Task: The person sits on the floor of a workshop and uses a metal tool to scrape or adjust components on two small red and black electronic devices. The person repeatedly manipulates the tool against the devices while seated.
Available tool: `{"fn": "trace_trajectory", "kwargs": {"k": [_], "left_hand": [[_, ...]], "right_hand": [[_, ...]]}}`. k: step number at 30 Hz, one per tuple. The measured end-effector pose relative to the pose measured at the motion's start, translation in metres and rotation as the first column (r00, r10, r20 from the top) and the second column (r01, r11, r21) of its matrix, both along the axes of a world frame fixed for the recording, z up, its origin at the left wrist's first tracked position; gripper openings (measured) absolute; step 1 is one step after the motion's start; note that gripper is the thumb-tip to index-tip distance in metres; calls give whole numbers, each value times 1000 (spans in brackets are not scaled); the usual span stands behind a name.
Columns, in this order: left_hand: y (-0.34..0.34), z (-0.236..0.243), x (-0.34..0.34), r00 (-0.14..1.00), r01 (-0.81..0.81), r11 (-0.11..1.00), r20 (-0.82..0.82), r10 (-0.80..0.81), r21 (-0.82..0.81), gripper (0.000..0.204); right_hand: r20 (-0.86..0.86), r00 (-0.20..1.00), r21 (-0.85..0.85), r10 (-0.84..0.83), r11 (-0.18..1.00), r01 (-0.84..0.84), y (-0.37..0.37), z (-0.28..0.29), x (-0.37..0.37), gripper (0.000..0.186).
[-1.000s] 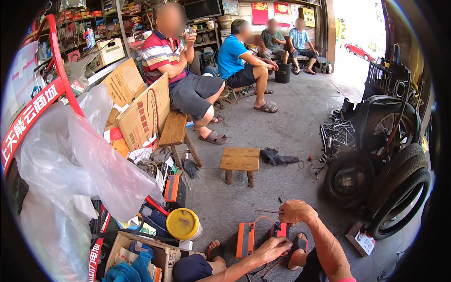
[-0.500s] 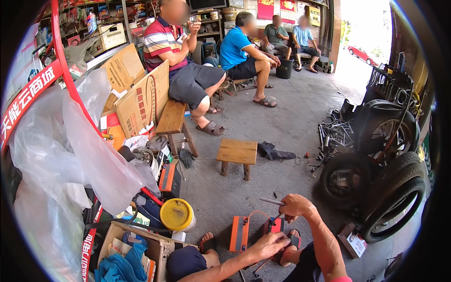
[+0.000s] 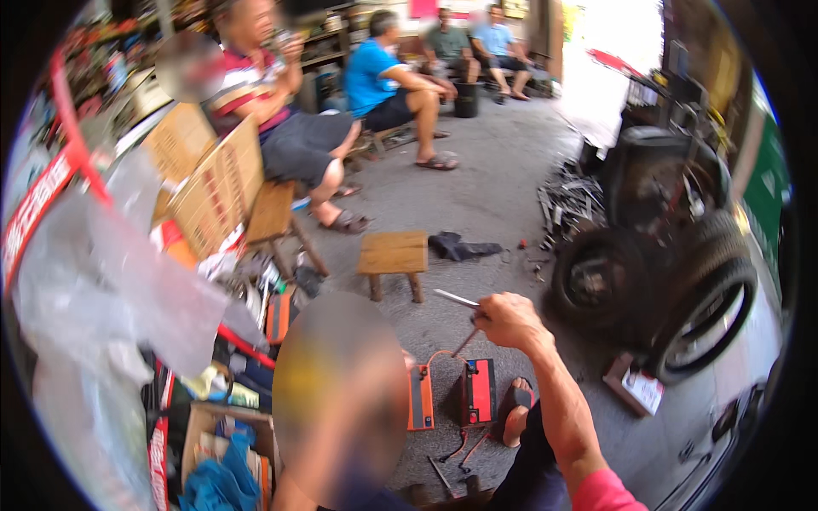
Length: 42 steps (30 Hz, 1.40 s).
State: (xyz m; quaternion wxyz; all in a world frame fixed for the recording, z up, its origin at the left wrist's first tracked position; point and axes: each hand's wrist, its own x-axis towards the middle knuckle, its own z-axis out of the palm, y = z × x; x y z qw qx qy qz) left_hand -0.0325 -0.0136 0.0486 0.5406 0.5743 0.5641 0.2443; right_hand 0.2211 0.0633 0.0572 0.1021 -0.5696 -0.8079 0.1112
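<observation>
A red-topped, black-sided box-shaped battery [image 3: 479,393] stands on the grey concrete floor [image 3: 366,336], below the fingers of the right hand [image 3: 509,322] and apart from them. Those fingers are clenched around a straight silver metal rod [image 3: 457,298], which juts out to the upper left, and a thin dark shaft [image 3: 464,343] slants down from the same grip toward the battery's upper left corner; whether rod and shaft are one tool, or the shaft touches anything, I cannot tell. Just left of the battery stands an orange-and-black box-shaped battery [image 3: 421,399], and a thin orange wire [image 3: 440,354] arches between the two. The left hand [image 3: 375,366] is raised at the left of this pair, so blurred that I cannot tell whether its fingers are grasping or released. In front of the red-topped battery, thin reddish cables [image 3: 464,441] lie on the floor, and a foot in a dark sandal [image 3: 517,399] rests to its right. Farther out, a low wooden stool [image 3: 392,254] stands beside a crumpled dark cloth [image 3: 465,247], black rubber tyres [image 3: 724,341] lean together on the right, and four people sit toward the back.
</observation>
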Motion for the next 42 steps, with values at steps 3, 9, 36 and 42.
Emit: {"fn": "trace_trajectory", "kwargs": {"k": [3,9,36,42], "left_hand": [[-14,-17,-21,996,-58,998,-61,60,34,29],[5,-71,-12,965,182,974,-215,-151,131,33],[64,-157,25,987,121,983,-120,-105,135,40],[68,-150,23,956,202,973,-240,-170,115,39]], "right_hand": [[7,994,-32,109,994,-109,0,2,-23,13],[-306,905,64,295,955,-289,-11,-3,-20,16],[-131,945,107,299,952,-286,1,-38,-73,14],[-157,941,104,299,953,-285,5,-48,-67,14]]}}
